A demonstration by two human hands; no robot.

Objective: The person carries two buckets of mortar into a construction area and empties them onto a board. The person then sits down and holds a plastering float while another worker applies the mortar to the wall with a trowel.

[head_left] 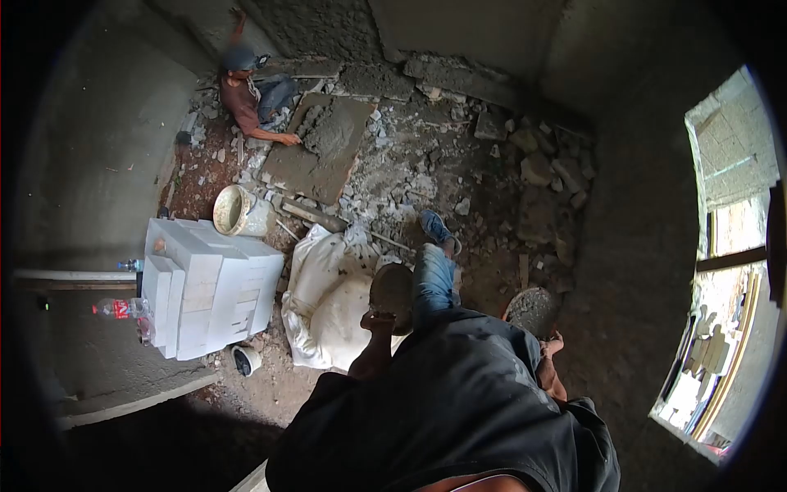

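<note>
My left hand [379,321] is closed at the near edge of a dark, round, pan-like thing [392,289], held in front of my body. Whether it is a shallow pan or a bucket is unclear. On the other side, my right hand [552,346] looks closed, small and partly hidden by my dark shirt. Just beyond it is a rounded patch of grey mortar [533,307]; its container, if any, and any grip on it cannot be made out. My shoe [438,228] stands on rubble between the hands.
White blocks [209,287] are stacked at left, with a bucket [239,211] behind. White sacks [332,299] lie beside my left hand. A co-worker [246,102] sits far left, one hand at mortar on a board [287,168]. Stones [541,168] line the far right.
</note>
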